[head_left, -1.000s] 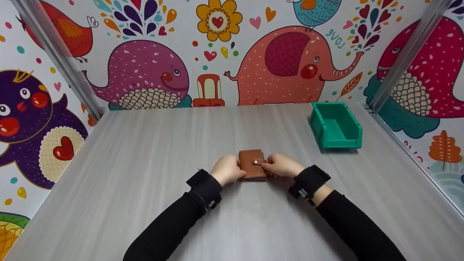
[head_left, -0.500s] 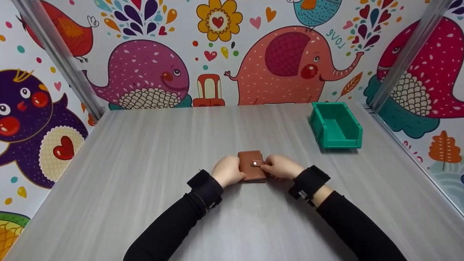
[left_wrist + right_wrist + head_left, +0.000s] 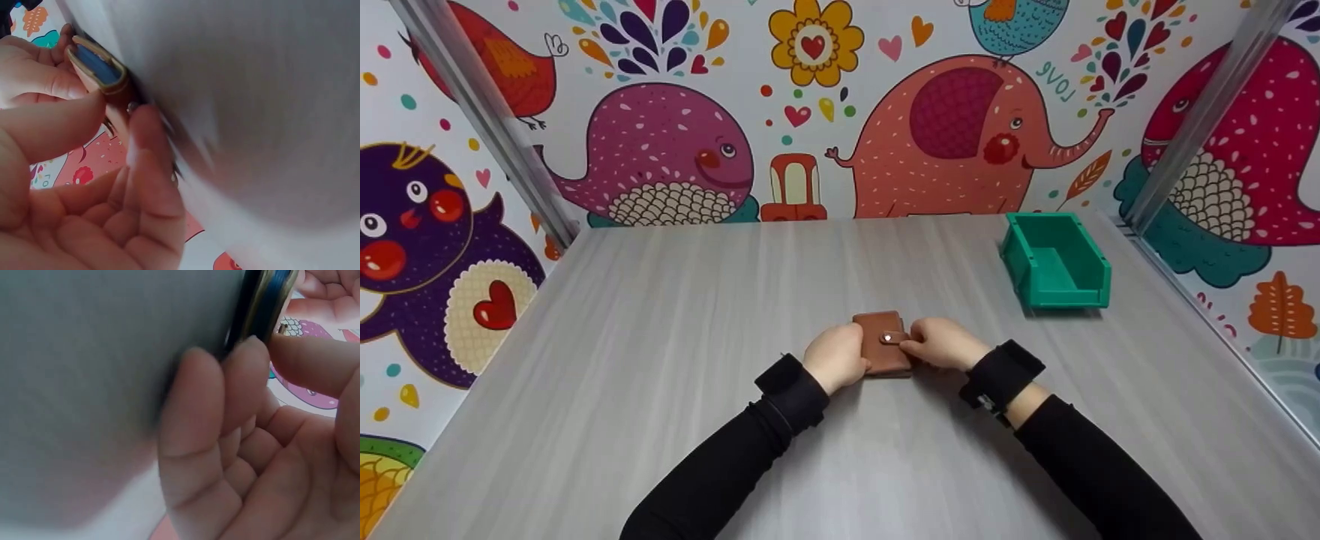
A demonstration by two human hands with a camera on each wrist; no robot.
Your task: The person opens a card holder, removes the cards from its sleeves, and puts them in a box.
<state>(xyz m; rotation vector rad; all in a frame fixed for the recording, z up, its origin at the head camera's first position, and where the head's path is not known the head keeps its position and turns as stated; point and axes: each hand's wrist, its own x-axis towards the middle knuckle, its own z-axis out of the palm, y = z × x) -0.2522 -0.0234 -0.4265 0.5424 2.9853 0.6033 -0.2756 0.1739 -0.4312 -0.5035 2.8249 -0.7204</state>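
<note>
A small brown wallet [image 3: 880, 355] with a snap strap [image 3: 891, 337] lies on the table in the head view, its strap side facing up. My left hand [image 3: 836, 357] pinches its left edge between thumb and fingers. On the opposite side, my right hand [image 3: 947, 343] pinches the strap's end by the wallet's right edge. The left wrist view shows the wallet [image 3: 117, 90] end-on, with a blue layer between its brown covers. Only part of the wallet [image 3: 267, 304] appears in the right wrist view, above the right fingertips [image 3: 247, 363].
A green open-fronted bin [image 3: 1065, 298] stands at the table's back right. The pale wood-grain table [image 3: 697, 300] is bounded by walls printed with cartoon animals, with metal posts [image 3: 1215, 112] at the back corners.
The wallet has shifted slightly toward me since the first frame. My left hand has moved a little to the right, covering more of its left edge. My right hand keeps its hold on the strap.
</note>
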